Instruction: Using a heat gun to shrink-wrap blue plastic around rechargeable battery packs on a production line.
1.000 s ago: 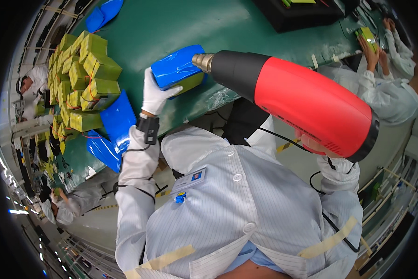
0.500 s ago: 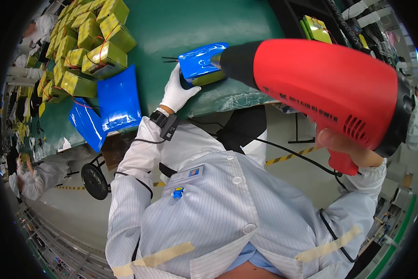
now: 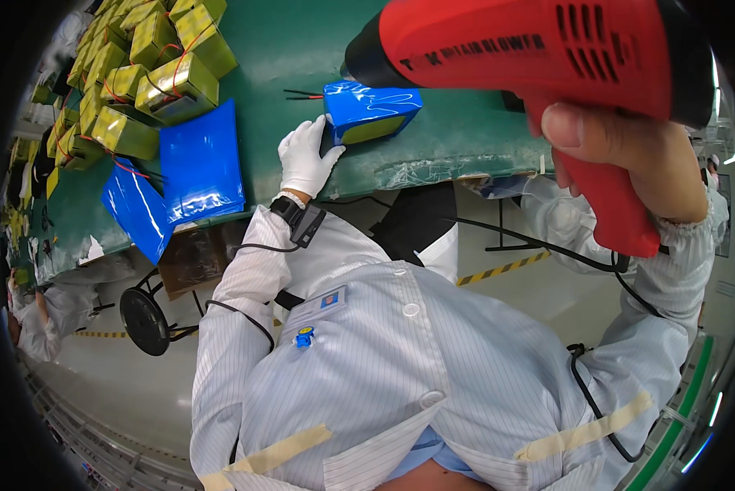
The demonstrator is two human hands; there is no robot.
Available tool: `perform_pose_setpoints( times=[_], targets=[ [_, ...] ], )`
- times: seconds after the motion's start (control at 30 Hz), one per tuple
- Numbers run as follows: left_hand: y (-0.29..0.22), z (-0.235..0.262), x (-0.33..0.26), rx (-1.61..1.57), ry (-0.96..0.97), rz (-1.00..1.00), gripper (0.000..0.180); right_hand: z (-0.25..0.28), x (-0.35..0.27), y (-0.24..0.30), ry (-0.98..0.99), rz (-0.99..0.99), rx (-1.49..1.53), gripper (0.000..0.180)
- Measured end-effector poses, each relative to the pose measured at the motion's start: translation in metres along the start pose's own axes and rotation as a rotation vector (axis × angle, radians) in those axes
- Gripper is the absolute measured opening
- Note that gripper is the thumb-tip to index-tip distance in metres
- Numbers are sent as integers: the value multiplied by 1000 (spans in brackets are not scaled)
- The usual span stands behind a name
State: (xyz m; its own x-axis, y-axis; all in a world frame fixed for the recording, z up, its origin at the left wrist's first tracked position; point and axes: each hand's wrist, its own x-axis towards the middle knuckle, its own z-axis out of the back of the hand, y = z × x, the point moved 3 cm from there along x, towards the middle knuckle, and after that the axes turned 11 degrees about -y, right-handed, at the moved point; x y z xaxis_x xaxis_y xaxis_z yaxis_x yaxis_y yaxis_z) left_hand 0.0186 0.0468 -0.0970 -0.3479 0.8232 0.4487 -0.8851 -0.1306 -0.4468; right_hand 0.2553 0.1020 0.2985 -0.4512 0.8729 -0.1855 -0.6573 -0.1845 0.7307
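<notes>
At upper centre, the gloved left hand [image 3: 306,157] steadies one blue-wrapped battery pack [image 3: 373,110], fingers spread against its side. The bare right hand [image 3: 629,155] grips the red heat gun [image 3: 531,49], aimed at it. Many yellow packs [image 3: 150,61] at upper left remain unwrapped, by flat blue sleeves [image 3: 200,164].

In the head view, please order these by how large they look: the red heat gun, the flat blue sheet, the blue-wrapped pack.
1. Heat gun, largest, though it is very near the camera, so its true size is unsure.
2. Blue sheet.
3. Blue-wrapped pack, smallest.
</notes>
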Motion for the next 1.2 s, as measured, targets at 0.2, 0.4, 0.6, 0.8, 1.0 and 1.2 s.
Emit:
perform_pose_setpoints(
  times=[0.2,0.4,0.6,0.8,1.0,1.2],
  targets=[
    [-1,-1,-2,-17,-69,-29,63,-3,-7,3,-23,-27,-24,47],
    [-5,1,4,-41,56,38,61,-2,-11,6,-70,-31,-29,47],
    [-4,8,3,-39,0,14,53,-7,-6,9,-127,0,-9,47],
    [-8,6,6,-12,65,27,57,8,9,-7,-54,-33,-13,47],
    [-7,5,4,-7,49,22,57,13,13,-15,23,-59,-2,47],
    [-8,6,6,-6,76,39,56,19,6,-30,-1,-159,5,50]
  ],
)
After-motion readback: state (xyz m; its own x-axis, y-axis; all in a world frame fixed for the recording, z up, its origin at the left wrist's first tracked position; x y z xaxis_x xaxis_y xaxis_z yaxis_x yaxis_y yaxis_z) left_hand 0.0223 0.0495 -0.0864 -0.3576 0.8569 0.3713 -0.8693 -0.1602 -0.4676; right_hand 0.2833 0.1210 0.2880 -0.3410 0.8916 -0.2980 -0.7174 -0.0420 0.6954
